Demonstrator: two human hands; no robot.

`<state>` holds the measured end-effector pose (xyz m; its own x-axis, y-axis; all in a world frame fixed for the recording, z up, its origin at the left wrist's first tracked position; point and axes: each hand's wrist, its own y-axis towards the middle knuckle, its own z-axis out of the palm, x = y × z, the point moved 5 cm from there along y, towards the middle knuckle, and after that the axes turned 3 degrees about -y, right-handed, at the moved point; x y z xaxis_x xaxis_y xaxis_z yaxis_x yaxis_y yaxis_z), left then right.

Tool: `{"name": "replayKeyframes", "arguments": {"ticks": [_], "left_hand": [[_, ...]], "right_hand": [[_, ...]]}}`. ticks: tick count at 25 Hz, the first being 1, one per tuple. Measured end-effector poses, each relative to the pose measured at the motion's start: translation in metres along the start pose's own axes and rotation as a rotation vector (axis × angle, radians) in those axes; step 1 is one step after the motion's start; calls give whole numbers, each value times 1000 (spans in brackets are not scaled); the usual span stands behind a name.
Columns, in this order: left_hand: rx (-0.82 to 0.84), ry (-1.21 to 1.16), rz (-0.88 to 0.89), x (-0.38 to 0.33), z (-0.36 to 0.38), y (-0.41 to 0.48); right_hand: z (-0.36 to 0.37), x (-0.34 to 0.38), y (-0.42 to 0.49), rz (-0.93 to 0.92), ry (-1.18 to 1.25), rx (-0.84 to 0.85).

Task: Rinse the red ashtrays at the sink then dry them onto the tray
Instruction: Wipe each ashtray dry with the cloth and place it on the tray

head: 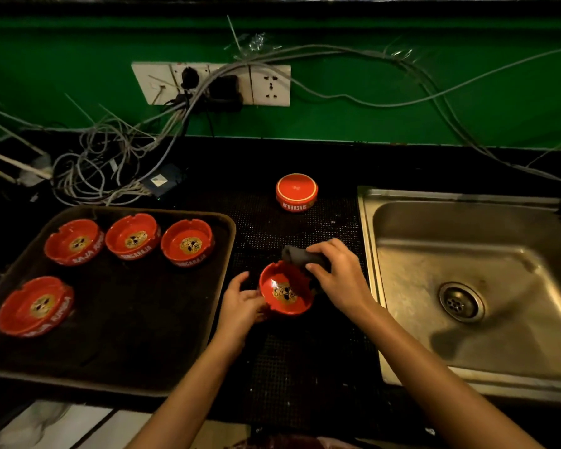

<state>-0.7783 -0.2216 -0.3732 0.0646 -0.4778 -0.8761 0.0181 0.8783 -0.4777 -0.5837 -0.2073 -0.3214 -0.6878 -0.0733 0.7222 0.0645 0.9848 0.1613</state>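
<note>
- The right grip (337,277) is closed round a dark cloth (300,256), which it presses onto the far right rim of a red ashtray (284,291).
- The left grip (240,303) cups that ashtray's left side with curled fingers and steadies it. The ashtray is mouth up, low over the surface (305,367). Whether it rests on the surface or is lifted clear, I cannot tell.
- The ashtray is round, so it has no long axis to line up. What matters is that the tray (230,228) lies just to its left, on the left grip's side. By my judgement that is the nearer hand for setting the ashtray down once it is wiped.
- Four red ashtrays already sit mouth up on the tray: three in a far row (133,236) and one alone at the near left (34,306). There is bare tray floor near its right edge.
- One more ashtray (296,191) stands upside down on the surface farther back, apart from both grips.
- The steel sink (366,254) is at the right and no water is seen running in it.
- Behind is a green wall with a socket plate (211,83) and a tangle of cables (110,157) trailing onto the dark surface.
</note>
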Motion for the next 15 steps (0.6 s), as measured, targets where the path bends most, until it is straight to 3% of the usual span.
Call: {"name": "replayKeyframes", "arguments": {"ticks": [2,6,11,15], "left_hand": [[19,-102,-83,1,1,2],[-10,-108,-52,-1,3,9],[-4,-94,-18,-5,4,11],[4,-34,-6,-10,6,16]], "right_hand": [[13,16,-3,-77,-54,23],[67,19,-40,-143,-342,331],[62,10,-58,-294,-266,325],[49,-7,-53,-429,-450,279]]}}
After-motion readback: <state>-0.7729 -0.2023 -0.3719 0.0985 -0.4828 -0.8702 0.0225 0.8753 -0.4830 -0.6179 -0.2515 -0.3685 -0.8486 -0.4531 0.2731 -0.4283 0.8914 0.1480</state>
